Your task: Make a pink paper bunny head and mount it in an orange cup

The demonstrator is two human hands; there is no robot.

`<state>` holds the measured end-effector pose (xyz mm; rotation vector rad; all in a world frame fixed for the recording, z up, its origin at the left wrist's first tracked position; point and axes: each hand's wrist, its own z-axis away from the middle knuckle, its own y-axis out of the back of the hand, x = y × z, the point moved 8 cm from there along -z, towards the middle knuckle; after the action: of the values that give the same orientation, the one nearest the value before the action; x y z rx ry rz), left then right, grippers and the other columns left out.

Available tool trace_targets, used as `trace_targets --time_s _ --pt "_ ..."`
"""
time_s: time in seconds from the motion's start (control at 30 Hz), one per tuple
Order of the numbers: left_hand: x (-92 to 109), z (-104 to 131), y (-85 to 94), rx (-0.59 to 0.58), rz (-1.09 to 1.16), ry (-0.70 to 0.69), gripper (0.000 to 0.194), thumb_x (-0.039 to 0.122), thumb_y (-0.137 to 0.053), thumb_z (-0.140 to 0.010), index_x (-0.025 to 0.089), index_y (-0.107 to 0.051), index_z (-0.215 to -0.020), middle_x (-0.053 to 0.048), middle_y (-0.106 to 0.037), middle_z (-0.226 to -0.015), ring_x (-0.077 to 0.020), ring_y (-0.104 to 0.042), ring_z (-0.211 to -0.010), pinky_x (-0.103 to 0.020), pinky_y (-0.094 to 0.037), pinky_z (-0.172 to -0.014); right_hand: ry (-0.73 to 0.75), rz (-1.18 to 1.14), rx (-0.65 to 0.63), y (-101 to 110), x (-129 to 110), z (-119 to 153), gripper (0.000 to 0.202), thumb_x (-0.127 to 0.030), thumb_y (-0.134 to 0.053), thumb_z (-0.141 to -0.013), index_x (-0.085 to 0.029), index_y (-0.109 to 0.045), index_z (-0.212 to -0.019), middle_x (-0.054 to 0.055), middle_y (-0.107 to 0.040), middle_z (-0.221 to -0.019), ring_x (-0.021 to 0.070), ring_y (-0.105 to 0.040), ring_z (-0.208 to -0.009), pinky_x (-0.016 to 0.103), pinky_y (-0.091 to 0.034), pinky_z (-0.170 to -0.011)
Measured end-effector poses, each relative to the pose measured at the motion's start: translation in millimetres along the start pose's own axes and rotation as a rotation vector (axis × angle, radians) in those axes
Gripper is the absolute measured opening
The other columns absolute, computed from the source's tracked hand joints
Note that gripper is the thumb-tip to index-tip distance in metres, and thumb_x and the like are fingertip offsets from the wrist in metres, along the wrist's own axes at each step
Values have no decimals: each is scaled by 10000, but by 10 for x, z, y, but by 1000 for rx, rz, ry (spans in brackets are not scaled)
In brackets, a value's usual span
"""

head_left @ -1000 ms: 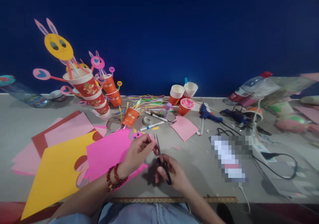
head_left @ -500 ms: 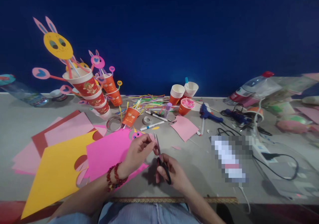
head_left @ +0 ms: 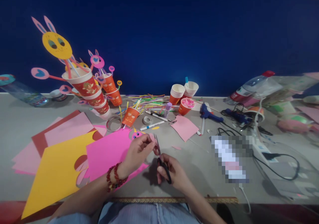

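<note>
My left hand (head_left: 140, 152) is closed, its fingertips pinching a small piece of pink paper (head_left: 152, 138), mostly hidden by the fingers. In my right hand (head_left: 173, 171) is a pair of black-handled scissors (head_left: 164, 171), with the blades pointing up and away beside the left fingertips. The blades lie at the edge of the pink piece; whether they are cutting into it I cannot tell. Under my left wrist lies a magenta paper sheet (head_left: 107, 154). A small magenta face cutout (head_left: 136, 135) with blue eyes sits just beyond the left hand.
A yellow sheet (head_left: 57, 171) with round cut-outs lies at left, near stacked cups bearing a rabbit figure (head_left: 56, 45). An orange cup (head_left: 131, 117), tape roll (head_left: 147, 119), pink paper (head_left: 184, 127) and blue glue gun (head_left: 210, 113) lie beyond my hands. A blurred-out device (head_left: 229, 161) is at right.
Almost nothing differs. Both hands and the scissors hold nearly the same position, with the right fingers shifted very slightly.
</note>
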<state>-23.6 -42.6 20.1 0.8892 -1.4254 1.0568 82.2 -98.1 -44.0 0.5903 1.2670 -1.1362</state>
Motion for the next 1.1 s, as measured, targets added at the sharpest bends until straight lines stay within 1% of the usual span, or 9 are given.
trace_targets --time_s 0.1,0.3,0.43,0.57,0.67,0.87,1.1 --pt "4 -4 -5 -2 1 0 233 370 -588 -928 178 -589 -795 -11 -635 -722 -148 -635 -674 -269 -502 -666 9 5 -3 1 -13 -3 583 -734 -685 -705 -240 -375 -712 -93 -481 -481 101 -509 -405 211 -308 -432" --pt "0 -5 2 -19 -12 -2 229 351 -573 -939 170 -583 -799 -12 -635 -734 -143 -634 -687 -264 -497 -680 -4 18 -10 14 21 -9 587 -743 -674 -700 -242 -369 -709 -91 -504 -475 96 -504 -402 210 -315 -436" --pt "0 2 2 -21 -13 -1 230 349 -569 -942 165 -588 -806 -18 -643 -735 -145 -635 -692 -262 -497 -682 -13 34 -16 25 44 -15 597 -755 -664 -700 -244 -356 -701 -93 -483 -470 94 -503 -401 211 -289 -437" --pt "2 0 -6 -21 -1 8 231 349 -575 -936 167 -583 -794 -15 -636 -733 -146 -635 -689 -264 -498 -685 -17 40 -10 38 43 -19 621 -755 -674 -686 -254 -308 -678 -105 -431 -459 102 -508 -395 217 -281 -432" --pt "5 -7 -2 -22 -5 6 231 345 -574 -936 165 -586 -791 -14 -635 -732 -147 -636 -686 -266 -495 -683 -29 43 -8 48 48 -21 627 -756 -681 -679 -254 -305 -682 -111 -406 -455 104 -509 -395 213 -282 -431" --pt "-9 -10 8 -38 -12 4 218 333 -572 -940 160 -590 -808 -13 -632 -743 -145 -642 -696 -262 -493 -691 -41 67 -20 51 42 -18 602 -752 -669 -687 -251 -337 -693 -109 -412 -442 104 -490 -393 219 -282 -433" --pt "-11 -10 9 -23 -13 17 224 342 -584 -932 158 -596 -804 -13 -640 -737 -143 -647 -679 -257 -495 -675 -33 85 -18 60 40 -16 606 -753 -657 -697 -253 -315 -681 -107 -411 -444 97 -477 -387 220 -266 -432"
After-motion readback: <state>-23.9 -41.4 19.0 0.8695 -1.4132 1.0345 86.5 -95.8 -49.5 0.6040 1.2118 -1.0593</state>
